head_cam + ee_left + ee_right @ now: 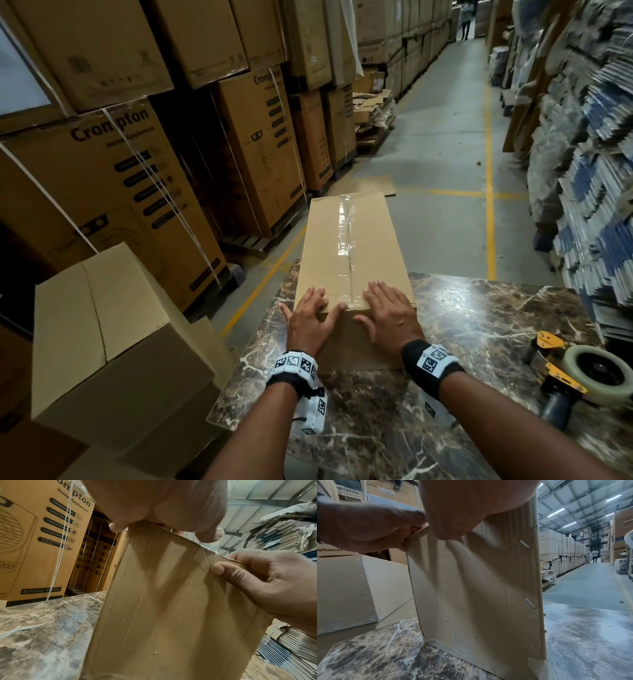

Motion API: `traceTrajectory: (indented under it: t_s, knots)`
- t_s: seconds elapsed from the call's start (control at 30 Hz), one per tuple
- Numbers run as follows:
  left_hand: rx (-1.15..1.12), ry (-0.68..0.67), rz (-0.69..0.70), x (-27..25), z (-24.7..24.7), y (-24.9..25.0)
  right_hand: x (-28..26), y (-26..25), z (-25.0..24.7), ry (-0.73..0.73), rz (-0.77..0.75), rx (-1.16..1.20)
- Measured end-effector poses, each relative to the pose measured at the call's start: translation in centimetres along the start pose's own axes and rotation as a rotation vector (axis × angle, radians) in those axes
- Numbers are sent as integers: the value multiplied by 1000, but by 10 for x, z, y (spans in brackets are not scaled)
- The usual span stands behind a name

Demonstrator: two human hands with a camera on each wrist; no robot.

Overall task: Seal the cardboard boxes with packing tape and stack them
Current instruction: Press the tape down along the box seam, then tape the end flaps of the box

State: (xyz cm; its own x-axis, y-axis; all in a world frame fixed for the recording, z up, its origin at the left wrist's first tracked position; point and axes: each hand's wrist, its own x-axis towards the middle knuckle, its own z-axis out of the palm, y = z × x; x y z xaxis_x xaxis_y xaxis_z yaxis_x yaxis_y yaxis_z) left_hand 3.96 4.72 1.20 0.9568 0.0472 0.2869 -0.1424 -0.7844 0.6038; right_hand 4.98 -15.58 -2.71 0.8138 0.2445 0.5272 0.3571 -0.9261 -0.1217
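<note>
Corrugated cardboard box (352,246), glossy tape (344,226) creased, under both flat, spread hands (349,317).

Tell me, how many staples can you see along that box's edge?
3, down the right edge of the box's near face: upper, middle, lower. The hand may hide more.

The head view looks forward and down over the marble desk (496,308) and along the warehouse aisle. Both wrist views sit low and very close, facing the near end wall of the cardboard box (352,240), which all three views share.
</note>
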Motion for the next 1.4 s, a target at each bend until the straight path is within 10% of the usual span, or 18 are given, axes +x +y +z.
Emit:
traceTrajectory:
  t_s: [0.83,1.4]
  knots:
    - [-65,11,204,3,15,-40,0,-11,-6,86,103,103]
    - [64,48,168,-2,9,-21,-16,8,-29,-170,41,148]
